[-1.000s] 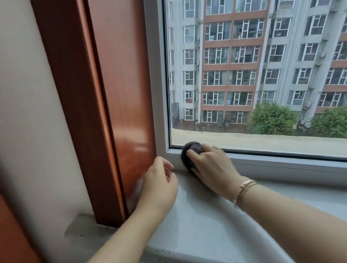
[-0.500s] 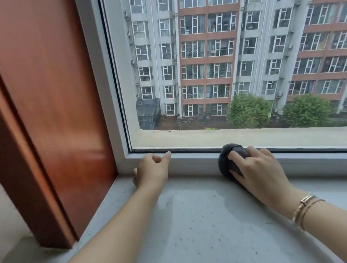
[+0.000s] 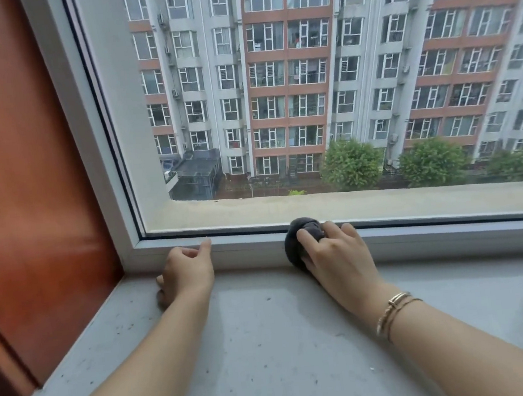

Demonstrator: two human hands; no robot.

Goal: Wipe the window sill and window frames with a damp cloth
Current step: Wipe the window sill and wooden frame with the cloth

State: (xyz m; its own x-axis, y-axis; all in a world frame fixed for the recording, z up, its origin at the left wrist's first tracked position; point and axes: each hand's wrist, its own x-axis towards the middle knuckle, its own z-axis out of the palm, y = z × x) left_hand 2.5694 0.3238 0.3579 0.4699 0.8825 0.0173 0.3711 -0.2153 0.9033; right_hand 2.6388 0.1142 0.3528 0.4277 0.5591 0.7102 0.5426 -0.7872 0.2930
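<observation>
My right hand (image 3: 335,254) grips a dark balled-up cloth (image 3: 300,239) and presses it against the bottom rail of the white window frame (image 3: 252,247), just right of the middle. My left hand (image 3: 186,273) rests on the grey stone window sill (image 3: 269,342) near the left corner, fingers loosely curled and touching the frame, with nothing in it. The sill shows a damp sheen and small dark specks.
A reddish-brown wooden panel (image 3: 27,190) lines the left side of the window recess. The frame's left upright (image 3: 85,126) rises beside it. The glass pane (image 3: 307,96) looks out on apartment blocks and trees. Two bracelets sit on my right wrist (image 3: 394,309).
The cloth and my right hand have slid right along the bottom rail, away from the left corner. My left hand moved off the wooden panel onto the sill. The view has panned right.
</observation>
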